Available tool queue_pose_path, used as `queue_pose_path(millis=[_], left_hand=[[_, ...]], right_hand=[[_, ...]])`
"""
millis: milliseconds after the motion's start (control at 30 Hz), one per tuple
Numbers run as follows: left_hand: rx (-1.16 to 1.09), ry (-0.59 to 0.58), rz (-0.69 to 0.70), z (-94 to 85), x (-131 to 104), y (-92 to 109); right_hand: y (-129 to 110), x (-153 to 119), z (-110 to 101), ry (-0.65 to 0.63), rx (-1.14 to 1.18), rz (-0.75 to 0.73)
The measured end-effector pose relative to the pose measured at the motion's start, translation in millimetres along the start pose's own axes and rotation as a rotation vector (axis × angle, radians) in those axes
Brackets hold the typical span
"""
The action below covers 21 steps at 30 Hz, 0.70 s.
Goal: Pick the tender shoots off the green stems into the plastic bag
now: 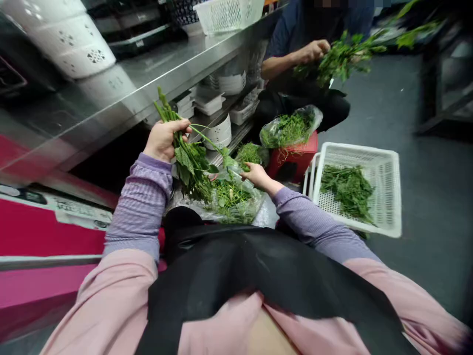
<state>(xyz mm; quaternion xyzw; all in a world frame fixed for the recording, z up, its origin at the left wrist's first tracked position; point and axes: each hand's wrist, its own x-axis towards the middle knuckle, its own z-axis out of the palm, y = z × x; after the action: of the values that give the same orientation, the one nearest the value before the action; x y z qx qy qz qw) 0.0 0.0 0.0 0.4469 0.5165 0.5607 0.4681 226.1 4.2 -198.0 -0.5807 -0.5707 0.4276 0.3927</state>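
My left hand (168,138) is closed around a bunch of leafy green stems (190,167), with the stem ends pointing up and the leaves hanging down. One long thin stem runs from that bunch toward my right hand (257,176). The fingers of my right hand are pinched together at a green leaf (229,163) near the end of this stem; the exact contact is hard to see. Below both hands, a clear plastic bag (254,199) lies open with loose green trimmings (231,195) in it.
A white basket (392,192) with picked greens (349,190) stands on the floor at right. Behind it, a red stool (291,158) bears another bag of greens (291,129). Across from me, a crouching person (284,59) handles greens. A steel counter (207,54) with dish shelves runs along the left.
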Motion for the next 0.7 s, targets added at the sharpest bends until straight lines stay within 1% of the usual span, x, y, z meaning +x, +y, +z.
queue_pose_path(millis=[67, 100, 167, 200, 233, 333, 467, 567, 633, 700], left_hand=[[0.000, -0.003, -0.018, 0.4, 1.6, -0.1], [0.000, -0.004, -0.026, 0.7, 2.4, -0.2], [0.000, -0.005, -0.041, 1.5, 3.8, -0.5], [0.000, -0.005, -0.047, 1.9, 4.4, -0.6], [0.003, -0.003, -0.047, 2.5, 5.0, -0.8], [0.031, 0.013, -0.022, 3.8, 6.5, -1.3], [0.057, 0.023, 0.005, 4.8, 8.3, -1.6], [0.049, 0.022, 0.010, 5.5, 8.9, -1.5], [0.055, 0.022, 0.023, 5.9, 8.7, -0.5], [0.063, 0.025, 0.029, 6.1, 7.8, 1.3]], right_hand=[[-10.9, -4.3, 2.4, -0.197, 0.186, 0.023], [-16.0, -7.0, 3.3, -0.274, 0.265, 0.025], [-25.1, -13.4, 4.4, -0.404, 0.407, 0.011], [-28.8, -17.1, 4.6, -0.440, 0.455, -0.012], [-31.6, -20.8, 4.6, -0.446, 0.474, -0.042], [-35.9, -30.0, 4.5, -0.406, 0.457, -0.117], [-37.4, -34.7, 5.9, -0.386, 0.417, -0.160], [-40.0, -35.0, 9.0, -0.328, 0.352, -0.199], [-41.5, -35.4, 11.3, -0.303, 0.337, -0.199], [-41.6, -36.0, 13.2, -0.317, 0.350, -0.160]])
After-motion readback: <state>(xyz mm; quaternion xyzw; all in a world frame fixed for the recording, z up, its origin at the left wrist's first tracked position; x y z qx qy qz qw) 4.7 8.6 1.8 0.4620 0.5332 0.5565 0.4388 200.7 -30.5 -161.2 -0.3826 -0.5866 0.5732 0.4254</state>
